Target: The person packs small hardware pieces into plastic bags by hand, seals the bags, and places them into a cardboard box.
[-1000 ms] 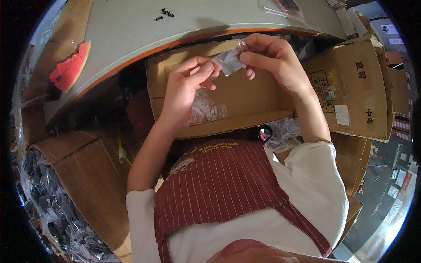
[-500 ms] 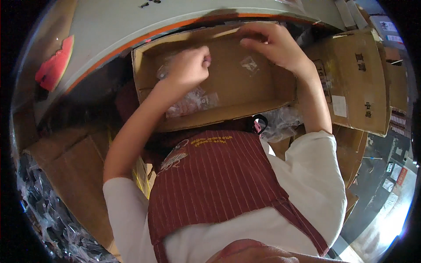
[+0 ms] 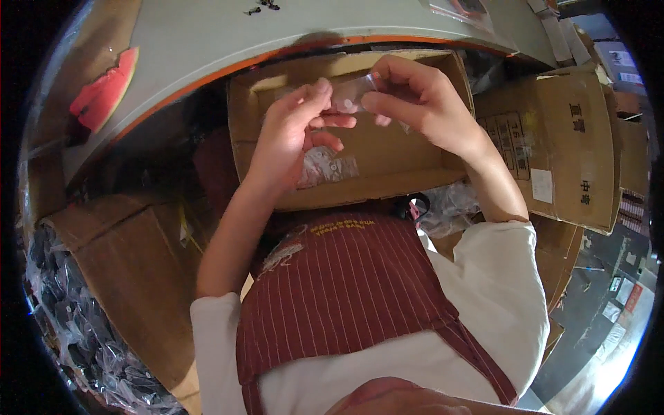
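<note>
- The pale grey counter (image 3: 277, 34) with an orange edge curves just beyond the open brown cardboard box (image 3: 408, 176); a red watermelon-slice shape (image 3: 104, 93) lies on it, well to the left of the box.
- The open brown cardboard box sits low against the person's red striped apron (image 3: 346, 290), probably so that finished pieces can drop straight in.
- A larger closed brown carton (image 3: 560, 145) stands just right of the box, with dark printed marks and a small white rectangular label on its side.
- A heap of clear plastic bags (image 3: 69, 332) lies well to the left of the box and lower.
- A crumpled clear bag (image 3: 325, 166) rests inside the box, on its floor.
- The small clear plastic pouch (image 3: 353, 93) is held above the box, between both hands.
- The left hand (image 3: 290, 138) pinches the pouch's left end with narrow fingers (image 3: 321, 90).
- The right hand (image 3: 422, 104) grips the right end, fingers closed on it, seemingly stretching it flat to see inside.
</note>
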Action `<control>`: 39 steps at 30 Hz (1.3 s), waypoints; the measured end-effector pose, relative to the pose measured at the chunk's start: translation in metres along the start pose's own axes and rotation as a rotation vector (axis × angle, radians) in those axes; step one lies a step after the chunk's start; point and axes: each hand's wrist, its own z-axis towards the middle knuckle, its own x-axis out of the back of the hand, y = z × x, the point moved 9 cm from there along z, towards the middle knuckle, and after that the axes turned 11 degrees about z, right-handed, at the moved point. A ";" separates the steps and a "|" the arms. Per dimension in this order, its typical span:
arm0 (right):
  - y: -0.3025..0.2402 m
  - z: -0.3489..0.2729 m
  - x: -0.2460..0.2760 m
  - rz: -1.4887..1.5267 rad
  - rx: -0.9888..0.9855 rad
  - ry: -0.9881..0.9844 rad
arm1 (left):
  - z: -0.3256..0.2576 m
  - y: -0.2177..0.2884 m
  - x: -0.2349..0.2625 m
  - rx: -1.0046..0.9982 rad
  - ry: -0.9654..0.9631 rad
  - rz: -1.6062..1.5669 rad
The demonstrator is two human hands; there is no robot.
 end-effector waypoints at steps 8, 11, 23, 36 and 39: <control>-0.007 0.011 -0.008 0.019 0.010 -0.084 | -0.003 0.051 -0.007 -0.456 0.023 0.498; -0.016 0.013 -0.007 0.013 -0.001 -0.125 | -0.010 0.065 -0.007 -0.515 0.052 0.583; -0.007 0.011 -0.032 -0.098 0.091 -0.191 | -0.038 0.079 0.005 -0.725 0.339 0.814; -0.011 0.005 -0.036 0.160 -0.244 -0.284 | -0.039 0.064 -0.024 -0.408 -0.073 0.557; -0.005 0.006 -0.035 0.268 -0.229 -0.228 | -0.040 0.059 -0.020 -0.421 0.042 0.415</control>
